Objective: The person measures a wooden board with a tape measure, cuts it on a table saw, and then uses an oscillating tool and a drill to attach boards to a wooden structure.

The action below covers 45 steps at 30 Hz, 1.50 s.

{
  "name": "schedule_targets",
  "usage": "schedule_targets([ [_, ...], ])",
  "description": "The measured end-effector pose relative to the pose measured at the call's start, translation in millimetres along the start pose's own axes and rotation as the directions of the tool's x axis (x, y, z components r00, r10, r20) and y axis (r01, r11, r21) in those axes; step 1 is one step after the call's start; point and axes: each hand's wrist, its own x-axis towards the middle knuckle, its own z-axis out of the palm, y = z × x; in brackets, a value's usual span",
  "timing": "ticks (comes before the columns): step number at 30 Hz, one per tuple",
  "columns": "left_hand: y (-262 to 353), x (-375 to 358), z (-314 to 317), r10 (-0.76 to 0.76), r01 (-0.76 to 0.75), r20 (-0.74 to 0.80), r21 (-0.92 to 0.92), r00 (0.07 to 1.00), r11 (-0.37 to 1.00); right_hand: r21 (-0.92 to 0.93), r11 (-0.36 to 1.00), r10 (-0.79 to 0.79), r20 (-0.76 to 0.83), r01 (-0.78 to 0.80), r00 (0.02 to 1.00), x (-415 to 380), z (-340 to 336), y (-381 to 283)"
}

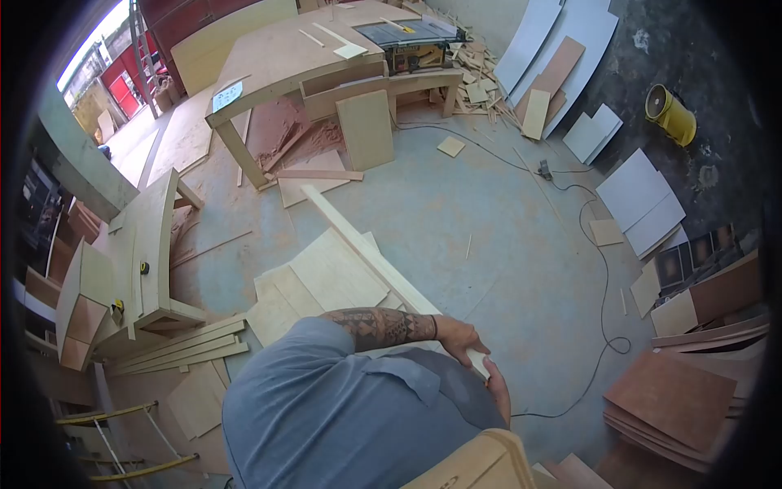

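Observation:
A long pale wooden board (371, 257) runs from my body out toward the sawing table, over plywood sheets (338, 269) on the floor. My left hand (460, 336), reaching across from a tattooed forearm, has its fingers wrapped over the board's near end. Just below it, my right hand (498, 389) grips the same end from the side, its fingers partly hidden by the board and my shirt. The two hands are close together in front of my belly.
A large work table (277, 61) with a table saw (415, 53) stands ahead. A low wooden bench (147, 253) is on the left. A black cable (607, 277) snakes over the floor at right, near stacked brown panels (668, 395). A yellow bucket (670, 116) lies farther back.

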Motion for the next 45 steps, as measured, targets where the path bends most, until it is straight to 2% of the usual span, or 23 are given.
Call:
schedule_targets([
  [2, -4.0, 2.7, -14.1, 0.03, -0.023, -0.105, 0.066, 0.994, 0.998, 0.086, 0.994, 0.061, 0.056, -0.066, 0.997, 10.9, -9.2, -20.4],
  [3, -28.1, 20.7, -37.6, -0.074, 0.074, 0.004, -0.002, 0.997, 0.997, 0.2, 0.964, 0.154, 0.104, -0.172, 0.983, 51.6, -18.8, -25.8],
  [5, -25.4, 42.0, -95.0, -0.192, 0.207, -0.194, 0.058, 0.962, 0.977, 0.08, 0.99, 0.095, 0.215, -0.114, 0.972, 83.0, -22.4, -109.1],
  [6, -38.3, 49.8, -110.3, -0.091, 0.177, -0.417, 0.173, 0.904, 0.969, 0.082, 0.991, 0.084, 0.199, -0.101, 0.977, 100.4, -29.8, -143.0],
  [7, -55.8, 45.6, -116.8, 0.022, 0.181, -0.598, 0.277, 0.801, 0.944, -0.041, 0.997, 0.072, 0.222, -0.064, 0.972, 118.4, -31.9, -161.3],
  [10, -102.6, 33.3, -135.7, -0.219, 0.47, -0.914, -0.036, 0.34, 0.882, -0.179, 0.984, 0.039, 0.229, 0.003, 0.973, 166.8, -33.3, -220.6],
  [11, -135.1, 29.7, -135.6, -0.289, 0.506, -0.948, -0.186, 0.133, 0.842, -0.204, 0.979, 0.026, 0.22, 0.02, 0.975, 183.1, -30.3, -240.3],
  [13, -209.6, 22.6, -127.2, -0.725, 0.313, -0.679, -0.719, -0.121, 0.621, -0.213, 0.976, 0.001, 0.214, 0.045, 0.977, 214.2, -23.3, -278.7],
  [14, -219.7, 20.5, -139.2, -0.723, 0.315, -0.68, -0.717, -0.119, 0.622, -0.26, 0.965, 0.016, 0.216, 0.041, 0.976, 231.4, -19.3, -296.4],
  [15, -232.7, 18.2, -153.9, -0.934, -0.069, -0.356, -0.932, -0.017, 0.357, -0.306, 0.951, 0.029, 0.219, 0.04, 0.975, 252.5, -16.4, -311.4],
  [16, -246.8, 19.8, -172.4, -0.975, -0.38, -0.037, -0.924, 0.217, -0.05, -0.303, 0.952, 0.021, 0.221, 0.048, 0.975, 276.1, -15.6, -325.0],
  [17, -263.6, 26.9, -189.1, -0.975, -0.377, -0.046, -0.925, 0.219, -0.041, -0.334, 0.941, 0.042, 0.268, 0.052, 0.962, 300.6, -14.0, -339.4],
  [19, -304.7, 48.7, -229.6, -0.962, -0.724, -0.052, -0.67, 0.269, -0.166, -0.358, 0.931, 0.045, 0.308, 0.072, 0.95, 348.7, 1.0, -379.2],
  [21, -345.7, 64.4, -278.9, -0.963, -0.787, 0.001, -0.576, 0.27, -0.221, -0.447, 0.89, 0.066, 0.319, 0.089, 0.945, 382.0, 17.2, -424.5],
  [23, -401.6, 77.6, -320.5, -0.879, -0.871, -0.382, -0.486, 0.284, -0.07, -0.493, 0.866, 0.096, 0.33, 0.085, 0.939, 429.4, 21.6, -472.2],
  [24, -417.8, 82.0, -344.7, -0.96, -0.904, -0.216, -0.421, 0.176, -0.071, -0.574, 0.812, 0.129, 0.354, 0.106, 0.926, 447.6, 26.7, -495.9],
  [29, -457.3, 76.8, -460.6, -0.978, -0.933, -0.208, -0.344, -0.03, 0.102, -0.745, 0.642, 0.141, 0.346, 0.18, 0.928, 528.3, 68.1, -594.3],
  [31, -466.2, 68.1, -520.1, -0.96, -0.941, -0.241, -0.266, -0.143, 0.207, -0.72, 0.679, 0.085, 0.269, 0.142, 0.96, 573.4, 78.3, -601.9],
  [35, -507.3, 24.0, -650.6, -0.824, -0.768, -0.357, -0.327, -0.44, 0.551, -0.695, 0.666, -0.039, 0.329, 0.27, 0.944, 663.6, 87.9, -633.2],
  [37, -542.5, -12.0, -707.7, -0.791, -0.702, -0.347, -0.368, -0.504, 0.609, -0.525, 0.839, 0.05, 0.333, 0.141, 0.941, 715.2, 91.9, -658.3],
  [39, -597.7, -56.7, -748.3, -0.686, -0.565, -0.446, -0.39, -0.575, 0.727, -0.532, 0.832, 0.048, 0.351, 0.157, 0.935, 774.2, 91.9, -686.8],
  [42, -629.0, -96.9, -804.1, -0.673, -0.467, -0.392, -0.501, -0.628, 0.728, -0.396, 0.915, 0.039, 0.274, 0.076, 0.961, 870.9, 88.6, -721.7],
  [45, -640.9, -123.3, -836.9, -0.422, 0.053, -0.42, -0.756, -0.804, 0.652, -0.364, 0.931, 0.081, 0.164, -0.016, 0.983, 947.6, 96.6, -760.2],
])
